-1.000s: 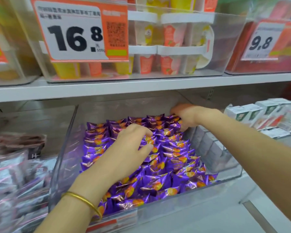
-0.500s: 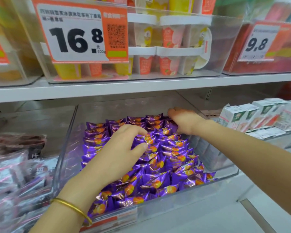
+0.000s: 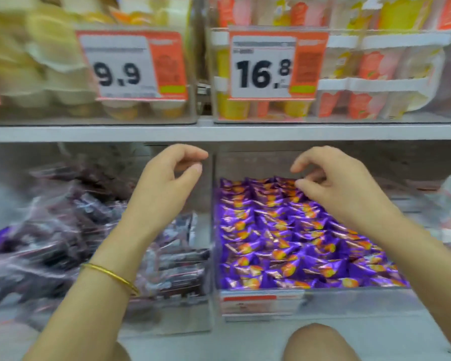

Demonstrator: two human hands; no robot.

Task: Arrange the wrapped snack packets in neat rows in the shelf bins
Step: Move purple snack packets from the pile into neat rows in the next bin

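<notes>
Purple wrapped snack packets (image 3: 284, 230) with orange prints lie in tidy rows and fill a clear shelf bin (image 3: 349, 300) on the lower shelf. My right hand (image 3: 336, 188) hovers over the bin's back rows with loosely curled fingers, its fingertips close to the rear packets, and nothing shows in its grip. My left hand (image 3: 164, 183), with a gold bangle on the wrist, is raised in front of the divider between this bin and the one to its left. Its fingers are loosely curled and hold nothing.
The left bin (image 3: 167, 316) holds a loose, blurred heap of dark wrapped packets (image 3: 63, 230). The shelf edge (image 3: 219, 132) runs just above both hands, carrying bins of cup desserts with price tags 9.9 (image 3: 130, 66) and 16.8 (image 3: 274, 63). A knee (image 3: 318, 342) shows at the bottom.
The view has swung left, bringing the dark-packet bin into the centre-left. My left hand has lifted off the purple packets and moved left; my right hand has risen from the bin's back corner.
</notes>
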